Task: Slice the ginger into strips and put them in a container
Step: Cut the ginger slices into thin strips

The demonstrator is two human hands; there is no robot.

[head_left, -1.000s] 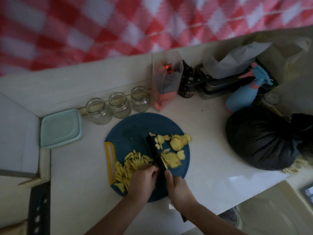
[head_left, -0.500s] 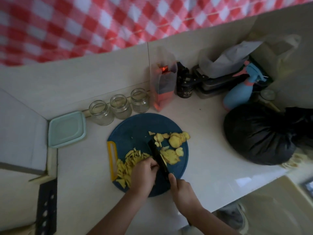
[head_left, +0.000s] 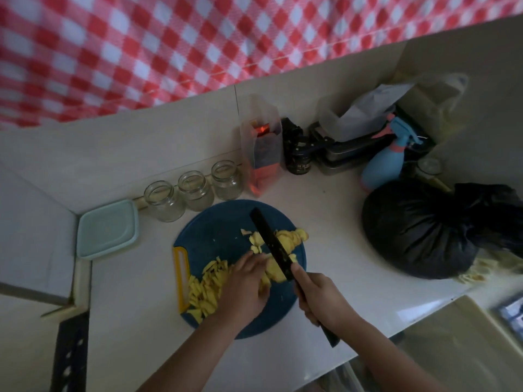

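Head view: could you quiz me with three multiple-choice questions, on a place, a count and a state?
1. Where do the cut ginger strips lie on the board? A) left, by the yellow handle B) right edge C) off it
2. How many glass jars stand in the row behind it? A) two B) three C) five
3. What is the right hand doing? A) gripping the knife B) lying flat C) lifting a jar
A: pile beside the handle. B: three side by side. A: fingers wrap the knife handle.
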